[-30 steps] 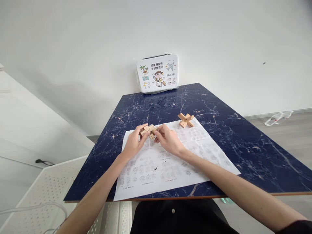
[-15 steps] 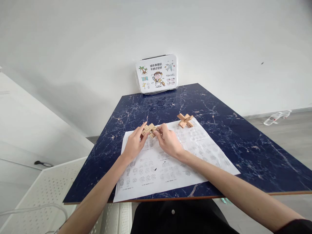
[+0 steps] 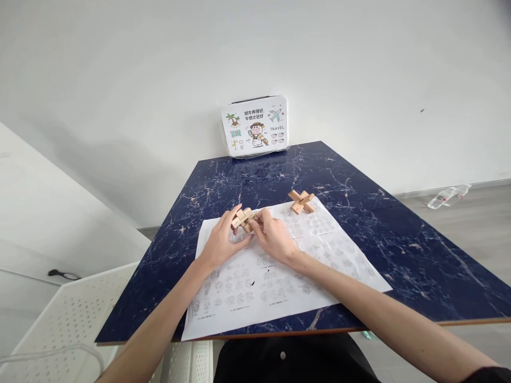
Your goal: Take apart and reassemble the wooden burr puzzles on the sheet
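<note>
Between my hands is a wooden interlocking puzzle (image 3: 243,218), made of several light wood bars with small dark marks. My left hand (image 3: 223,236) holds it from the left, fingers behind it and thumb stretched along its near side. With thumb and fingers, my right hand (image 3: 273,234) pinches the puzzle's right end, hiding part of it. Beneath both hands lies a white instruction sheet (image 3: 239,314) printed with rows of small diagrams. A second wooden puzzle (image 3: 302,202), cross-shaped, stands at the sheet's far right edge, apart from my hands.
A blue marble-patterned table (image 3: 339,181) carries everything. At its far edge a white case (image 3: 255,127) with cartoon prints leans against the wall. On the left is a white perforated cabinet (image 3: 51,314) with a cable. A clear plastic bottle (image 3: 443,198) lies on the floor at right.
My left thumb has moved off the puzzle's front and stretched toward my right hand. The puzzle in my hands has turned slightly. The whole view has shifted a little.
</note>
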`<control>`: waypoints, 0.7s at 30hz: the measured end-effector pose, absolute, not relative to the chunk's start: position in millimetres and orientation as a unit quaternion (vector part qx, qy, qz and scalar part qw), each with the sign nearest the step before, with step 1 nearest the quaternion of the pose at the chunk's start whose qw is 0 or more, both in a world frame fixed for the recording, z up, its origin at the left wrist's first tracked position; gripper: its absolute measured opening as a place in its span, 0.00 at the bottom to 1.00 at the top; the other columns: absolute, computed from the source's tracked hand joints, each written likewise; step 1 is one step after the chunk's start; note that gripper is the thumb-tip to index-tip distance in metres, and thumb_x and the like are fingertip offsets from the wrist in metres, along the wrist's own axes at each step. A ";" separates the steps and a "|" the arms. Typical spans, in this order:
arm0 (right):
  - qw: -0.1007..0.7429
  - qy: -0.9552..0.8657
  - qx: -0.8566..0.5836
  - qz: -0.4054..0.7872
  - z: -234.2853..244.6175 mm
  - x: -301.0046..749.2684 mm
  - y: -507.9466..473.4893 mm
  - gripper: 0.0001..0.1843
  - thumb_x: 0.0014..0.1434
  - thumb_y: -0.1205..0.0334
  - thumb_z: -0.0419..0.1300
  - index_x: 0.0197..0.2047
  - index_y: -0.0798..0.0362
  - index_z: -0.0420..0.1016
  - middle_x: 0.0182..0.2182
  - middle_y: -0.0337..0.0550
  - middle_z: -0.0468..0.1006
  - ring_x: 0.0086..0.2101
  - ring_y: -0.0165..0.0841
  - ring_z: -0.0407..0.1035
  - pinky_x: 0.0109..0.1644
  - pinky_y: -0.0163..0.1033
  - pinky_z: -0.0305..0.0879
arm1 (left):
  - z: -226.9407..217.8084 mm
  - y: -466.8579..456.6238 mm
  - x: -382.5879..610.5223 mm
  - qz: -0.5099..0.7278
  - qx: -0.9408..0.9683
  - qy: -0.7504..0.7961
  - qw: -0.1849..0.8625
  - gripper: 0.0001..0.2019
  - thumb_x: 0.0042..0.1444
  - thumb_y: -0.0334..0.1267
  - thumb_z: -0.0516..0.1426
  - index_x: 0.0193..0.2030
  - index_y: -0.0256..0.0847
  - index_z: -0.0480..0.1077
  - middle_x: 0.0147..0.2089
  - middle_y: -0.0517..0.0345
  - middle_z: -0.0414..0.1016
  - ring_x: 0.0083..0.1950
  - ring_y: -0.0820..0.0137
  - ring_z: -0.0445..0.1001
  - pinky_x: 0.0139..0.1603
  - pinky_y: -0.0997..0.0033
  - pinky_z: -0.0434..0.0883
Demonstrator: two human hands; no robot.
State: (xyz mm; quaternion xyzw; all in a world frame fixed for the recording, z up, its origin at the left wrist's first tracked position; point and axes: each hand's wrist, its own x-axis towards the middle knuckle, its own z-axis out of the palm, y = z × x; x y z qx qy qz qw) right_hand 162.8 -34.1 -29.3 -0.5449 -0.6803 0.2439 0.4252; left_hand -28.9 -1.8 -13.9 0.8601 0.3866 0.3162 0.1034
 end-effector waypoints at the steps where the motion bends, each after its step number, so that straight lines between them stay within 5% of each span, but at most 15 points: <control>1: 0.424 -0.683 -0.543 0.244 -28.9 162.7 -34.4 0.06 0.74 0.58 0.50 0.43 0.47 0.57 0.38 0.48 0.84 0.36 0.45 0.79 0.37 0.41 0.62 | -14.7 -1.0 -29.7 0.324 0.856 0.391 0.097 0.35 0.63 0.47 0.65 0.74 0.50 0.59 0.41 0.58 0.71 0.39 0.65 0.73 0.47 0.64 0.73; 10: 0.391 -0.709 -0.553 0.198 -25.1 160.6 -36.6 0.06 0.76 0.57 0.48 0.46 0.48 0.59 0.40 0.50 0.85 0.34 0.45 0.79 0.33 0.41 0.59 | -20.5 2.2 -31.8 0.326 0.862 0.383 0.070 0.30 0.64 0.45 0.64 0.72 0.50 0.63 0.41 0.58 0.73 0.36 0.66 0.72 0.45 0.64 0.74; 15: 0.395 -0.712 -0.542 0.206 -25.3 159.0 -38.1 0.06 0.76 0.56 0.48 0.46 0.48 0.59 0.41 0.51 0.84 0.35 0.45 0.79 0.34 0.41 0.60 | -14.0 0.7 -30.4 0.351 0.858 0.374 0.011 0.28 0.62 0.45 0.66 0.68 0.50 0.68 0.51 0.51 0.74 0.49 0.59 0.76 0.55 0.57 0.74; 21: 0.381 -0.728 -0.537 0.189 -24.7 160.0 -39.5 0.07 0.77 0.55 0.48 0.46 0.48 0.58 0.41 0.51 0.85 0.36 0.45 0.80 0.35 0.41 0.60 | -15.1 0.4 -31.9 0.365 0.862 0.345 0.067 0.30 0.61 0.40 0.66 0.69 0.52 0.67 0.63 0.51 0.73 0.60 0.58 0.77 0.62 0.56 0.74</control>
